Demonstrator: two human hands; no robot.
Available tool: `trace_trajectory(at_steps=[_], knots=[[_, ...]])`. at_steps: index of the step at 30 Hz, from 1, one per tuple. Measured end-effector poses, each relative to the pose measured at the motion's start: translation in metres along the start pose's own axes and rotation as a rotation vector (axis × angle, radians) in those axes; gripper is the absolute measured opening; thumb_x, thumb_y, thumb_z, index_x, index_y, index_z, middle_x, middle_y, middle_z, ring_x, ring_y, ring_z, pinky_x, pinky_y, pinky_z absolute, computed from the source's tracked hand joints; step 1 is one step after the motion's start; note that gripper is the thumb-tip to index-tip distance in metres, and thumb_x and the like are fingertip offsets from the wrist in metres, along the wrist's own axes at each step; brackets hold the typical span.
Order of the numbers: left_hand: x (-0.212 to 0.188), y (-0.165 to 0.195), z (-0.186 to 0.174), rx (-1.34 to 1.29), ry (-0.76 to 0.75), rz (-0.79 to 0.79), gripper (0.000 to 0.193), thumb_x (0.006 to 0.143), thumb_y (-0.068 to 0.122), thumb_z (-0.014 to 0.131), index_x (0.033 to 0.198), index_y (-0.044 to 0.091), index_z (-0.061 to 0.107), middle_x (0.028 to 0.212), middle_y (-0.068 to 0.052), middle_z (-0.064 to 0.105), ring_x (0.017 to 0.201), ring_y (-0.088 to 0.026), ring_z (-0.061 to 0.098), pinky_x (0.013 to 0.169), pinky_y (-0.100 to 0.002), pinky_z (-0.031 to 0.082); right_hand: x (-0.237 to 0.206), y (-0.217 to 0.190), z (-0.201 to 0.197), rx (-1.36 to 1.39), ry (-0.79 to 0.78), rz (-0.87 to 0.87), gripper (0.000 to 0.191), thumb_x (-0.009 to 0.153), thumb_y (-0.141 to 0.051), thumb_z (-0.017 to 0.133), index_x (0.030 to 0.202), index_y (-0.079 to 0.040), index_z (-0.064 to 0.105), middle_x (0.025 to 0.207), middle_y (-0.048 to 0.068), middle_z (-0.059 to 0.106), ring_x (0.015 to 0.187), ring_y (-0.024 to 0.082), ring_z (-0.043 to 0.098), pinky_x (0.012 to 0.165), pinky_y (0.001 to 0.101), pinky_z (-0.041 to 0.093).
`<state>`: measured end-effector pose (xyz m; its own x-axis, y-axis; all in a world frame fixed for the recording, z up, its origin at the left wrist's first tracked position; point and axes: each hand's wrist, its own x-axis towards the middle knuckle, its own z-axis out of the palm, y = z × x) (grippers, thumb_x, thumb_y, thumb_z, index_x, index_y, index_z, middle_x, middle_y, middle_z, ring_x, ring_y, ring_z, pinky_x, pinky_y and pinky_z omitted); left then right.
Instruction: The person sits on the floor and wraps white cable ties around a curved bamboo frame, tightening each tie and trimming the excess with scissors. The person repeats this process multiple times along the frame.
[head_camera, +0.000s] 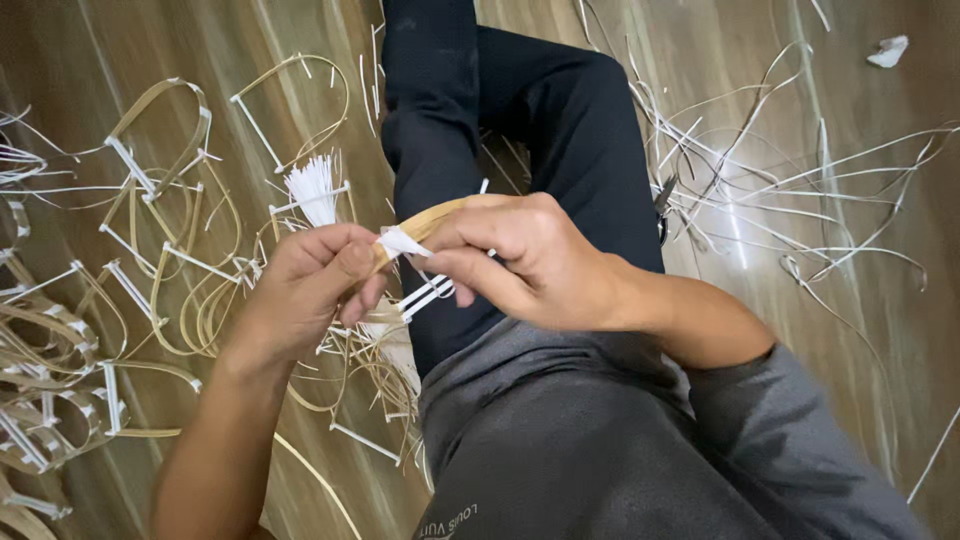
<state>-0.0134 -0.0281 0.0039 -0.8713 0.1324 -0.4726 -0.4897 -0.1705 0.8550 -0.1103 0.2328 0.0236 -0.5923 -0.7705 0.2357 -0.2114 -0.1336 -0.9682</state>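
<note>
My left hand (305, 285) and my right hand (520, 255) meet over my lap, above black trousers (520, 110). Together they pinch a tan cane strip (430, 218) where white strapping (402, 242) is wound around it. Two white strap ends (428, 294) stick out below my right fingers. My left thumb and fingers press on the white wrap from the left. My right fingers curl over the tan strip from the right.
Several finished tan loops with white bindings (160, 180) lie on the wooden floor at left. A bundle of white strips (315, 188) stands near my left hand. Loose pale strips (800, 210) sprawl at right, with a white scrap (888, 50) far right.
</note>
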Motion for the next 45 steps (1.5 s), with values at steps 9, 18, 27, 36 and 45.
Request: trace_trajectory(at_steps=[9,18,27,36,45], knots=[[-0.003,0.004,0.021,0.125,0.096,-0.011,0.026,0.105,0.020,0.058,0.098,-0.002,0.071,0.071,-0.004,0.067,0.054,-0.006,0.057,0.051,-0.020,0.046,-0.020,0.022,-0.007,-0.293,0.010,-0.153,0.007,0.099,0.000,0.069,0.104,0.002,0.073,0.078,0.008,0.072,0.069,0.018,0.069,0.066,0.0327,0.055],[0.002,0.002,0.024,0.130,0.142,0.071,0.024,0.105,0.018,0.058,0.118,0.001,0.070,0.069,-0.002,0.065,0.051,-0.005,0.053,0.047,-0.019,0.042,-0.016,0.062,0.044,-0.554,0.290,-0.341,0.016,0.088,-0.003,0.079,0.102,0.000,0.074,0.083,0.012,0.070,0.078,0.026,0.069,0.068,0.0354,0.056],[-0.002,0.005,0.055,0.730,0.406,0.507,0.024,0.102,0.004,0.061,0.122,0.005,0.073,0.077,-0.003,0.064,0.061,-0.004,0.054,0.055,-0.021,0.042,-0.015,0.087,0.065,-0.726,0.376,-0.449,0.027,0.080,0.000,0.074,0.107,-0.004,0.074,0.091,0.004,0.071,0.090,0.021,0.069,0.072,0.0323,0.059],[0.003,0.003,0.061,0.787,0.449,0.481,0.027,0.089,0.009,0.075,0.115,0.001,0.072,0.084,-0.004,0.072,0.070,-0.003,0.062,0.062,-0.021,0.051,-0.020,0.111,0.067,-0.772,0.379,-0.558,0.029,0.077,-0.002,0.074,0.105,-0.003,0.076,0.096,0.003,0.073,0.095,0.020,0.071,0.074,0.0314,0.060],[0.000,-0.006,0.045,0.391,0.337,0.364,0.025,0.099,0.004,0.065,0.123,-0.003,0.070,0.096,-0.001,0.072,0.079,-0.001,0.060,0.068,-0.019,0.049,-0.039,0.115,0.063,-0.382,0.320,-0.388,0.015,0.088,0.007,0.071,0.102,0.002,0.070,0.089,0.007,0.071,0.089,0.025,0.069,0.081,0.0361,0.056]])
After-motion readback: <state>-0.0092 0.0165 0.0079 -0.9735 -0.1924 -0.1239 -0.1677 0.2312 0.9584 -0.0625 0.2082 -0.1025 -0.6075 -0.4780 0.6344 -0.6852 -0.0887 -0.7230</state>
